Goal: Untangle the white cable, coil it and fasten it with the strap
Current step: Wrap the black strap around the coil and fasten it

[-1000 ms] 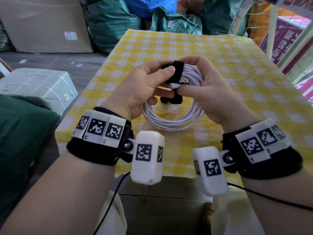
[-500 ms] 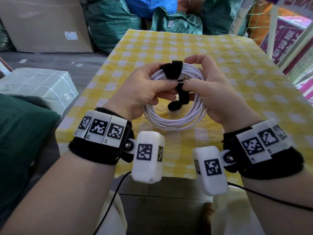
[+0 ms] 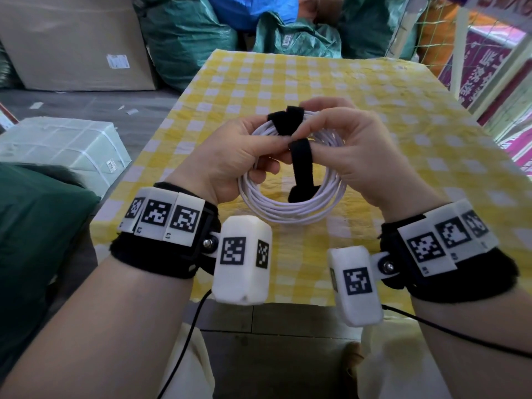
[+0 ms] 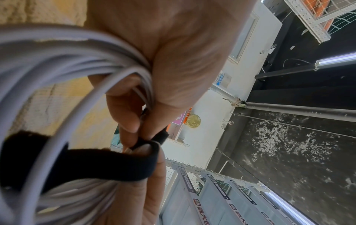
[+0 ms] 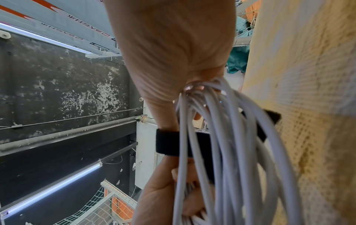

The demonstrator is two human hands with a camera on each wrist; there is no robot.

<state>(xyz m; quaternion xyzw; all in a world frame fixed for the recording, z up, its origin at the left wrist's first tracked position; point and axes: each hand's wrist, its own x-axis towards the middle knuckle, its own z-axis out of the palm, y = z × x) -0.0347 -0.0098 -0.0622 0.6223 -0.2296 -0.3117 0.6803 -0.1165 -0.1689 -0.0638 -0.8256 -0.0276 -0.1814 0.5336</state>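
The fingers of the left hand (image 3: 230,156) curl around the top of the white cable (image 3: 288,214), and its thumb presses the black strap (image 3: 300,168) against them. The right hand (image 3: 365,162) holds the same spot from the other side, with its thumb under the strap and its fingers bent over the coil. The cable is wound into one round coil and held up just above the table (image 3: 374,105). One strap loops over the top of the coil, and its loose end hangs down through the middle. The table has a yellow and white checked cloth. Past its far edge lie green bags (image 3: 184,38) and one big cardboard box (image 3: 72,44). One pale wrapped parcel (image 3: 57,145) sits on the grey floor to the left.
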